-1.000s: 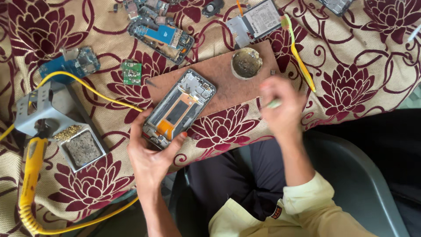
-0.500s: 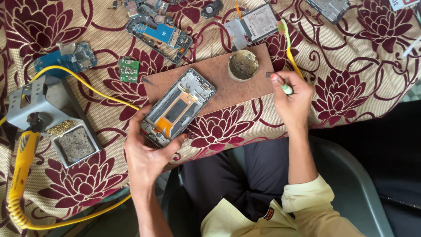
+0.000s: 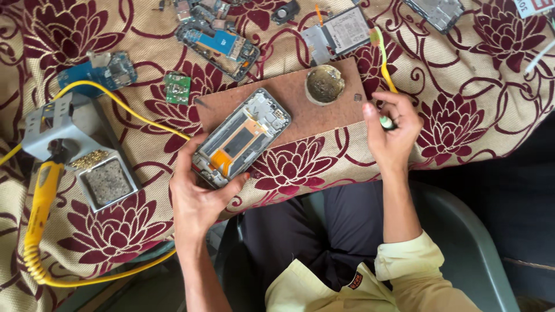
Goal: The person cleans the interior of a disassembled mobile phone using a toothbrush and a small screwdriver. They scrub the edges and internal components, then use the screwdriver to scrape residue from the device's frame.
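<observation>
We see 2 hands at work over a table (image 3: 474,86) covered with a beige cloth patterned with dark red flowers. The left hand (image 3: 196,196) grips the near end of an opened phone frame (image 3: 241,137), thumb on one side and fingers on the other; the frame lies tilted on a brown board (image 3: 324,118), reaching away from that hand toward the right. The right hand (image 3: 390,127) is curled around the end of a yellow-handled brush (image 3: 383,60), which runs away from it toward the far side of the table. Between the hands, on the board, sits a small round tin (image 3: 324,85). Beyond the left hand lie a small green circuit board (image 3: 177,88) and another stripped phone (image 3: 219,43). Left of the left hand stands a grey soldering stand (image 3: 52,124) with a square sponge tray (image 3: 107,182), and a yellow soldering iron (image 3: 41,199) with its coiled cord. Beyond the tin lies a grey phone part (image 3: 341,34).
</observation>
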